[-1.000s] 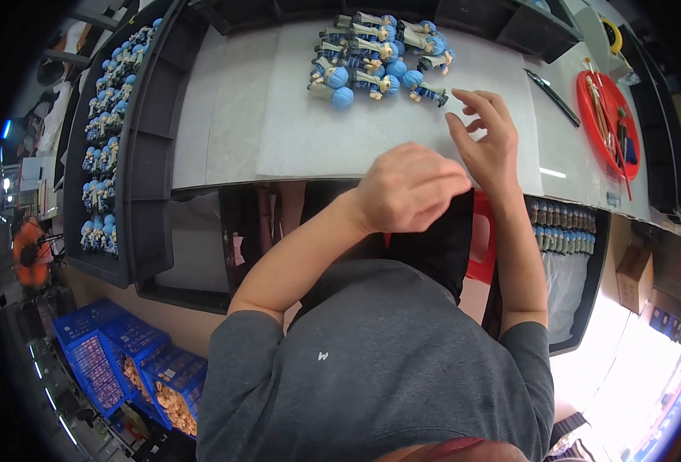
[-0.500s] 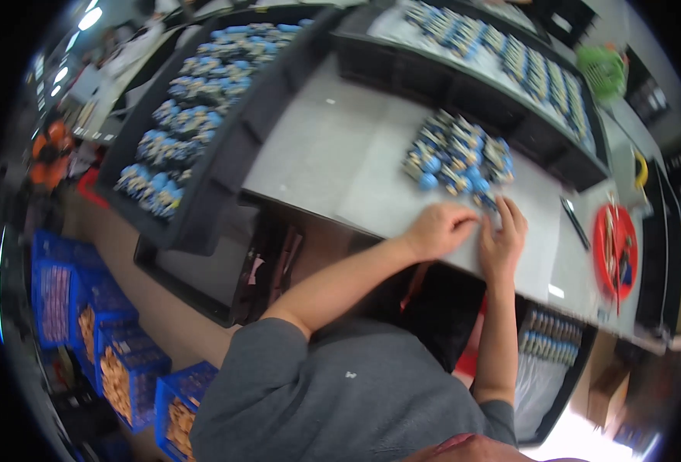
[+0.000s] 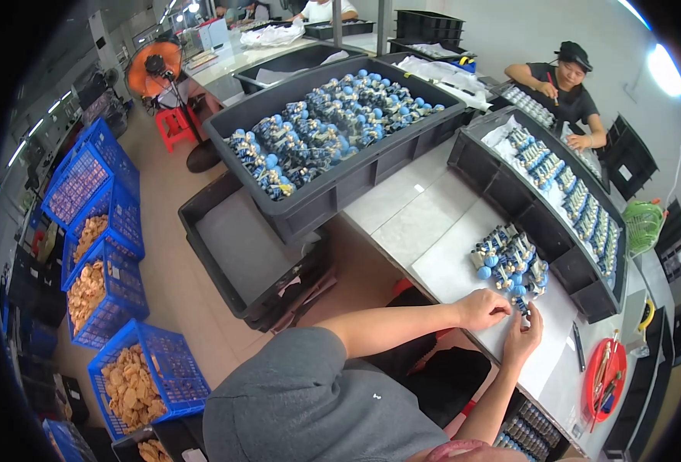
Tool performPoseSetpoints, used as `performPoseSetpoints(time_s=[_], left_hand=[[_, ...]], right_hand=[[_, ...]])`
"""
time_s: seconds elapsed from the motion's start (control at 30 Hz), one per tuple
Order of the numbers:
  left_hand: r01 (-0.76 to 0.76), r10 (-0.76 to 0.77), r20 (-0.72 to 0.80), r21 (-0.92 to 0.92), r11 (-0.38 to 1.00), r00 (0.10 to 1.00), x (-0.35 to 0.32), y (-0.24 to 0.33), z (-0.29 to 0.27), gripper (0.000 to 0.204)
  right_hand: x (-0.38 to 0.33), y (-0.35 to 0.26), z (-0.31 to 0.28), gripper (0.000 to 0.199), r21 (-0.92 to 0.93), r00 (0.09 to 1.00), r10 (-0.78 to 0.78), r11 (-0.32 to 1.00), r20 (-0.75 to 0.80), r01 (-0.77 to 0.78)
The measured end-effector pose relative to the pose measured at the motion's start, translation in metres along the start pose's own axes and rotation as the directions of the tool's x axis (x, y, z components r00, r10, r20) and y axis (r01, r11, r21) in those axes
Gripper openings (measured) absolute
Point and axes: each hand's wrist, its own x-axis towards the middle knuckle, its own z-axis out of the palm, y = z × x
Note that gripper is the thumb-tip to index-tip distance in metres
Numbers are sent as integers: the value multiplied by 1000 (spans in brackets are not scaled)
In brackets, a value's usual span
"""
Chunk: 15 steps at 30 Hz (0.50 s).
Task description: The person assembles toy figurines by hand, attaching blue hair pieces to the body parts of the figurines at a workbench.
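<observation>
On the white work surface (image 3: 425, 223) lies a pile of small blue and cream painted figurines (image 3: 510, 258) with round blue parts. At the near edge of this pile, my right hand (image 3: 522, 339) has its fingers closed around the lower end of one small figurine (image 3: 521, 306). Beside it to the left is my left hand (image 3: 483, 309), its thumb and fingers pinched together just short of that figurine. Whatever those left fingertips may hold is too small to make out.
A black crate (image 3: 371, 181) full of similar figurines stands left of the pile; another black crate (image 3: 537, 212) holds rows behind it. Right are a black pen (image 3: 578, 346) and a red tray (image 3: 604, 381) of tools. Blue baskets (image 3: 152, 377) stand on the floor. A co-worker (image 3: 567, 92) sits opposite.
My view has tilted up and swung left, bringing the co-worker and more floor into sight. Both hands stay together at the near edge of the pile, in much the same pose.
</observation>
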Motion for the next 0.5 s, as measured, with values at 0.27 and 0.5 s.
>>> performPoseSetpoints(time_s=[0.27, 0.5], left_hand=[[-118, 123, -57, 72, 990, 991, 12, -12, -1, 16], [83, -85, 93, 22, 996, 992, 8, -7, 3, 17]], right_hand=[[16, -4, 5, 25, 8, 991, -115, 993, -71, 115], [9, 20, 7, 29, 15, 989, -98, 995, -114, 101]])
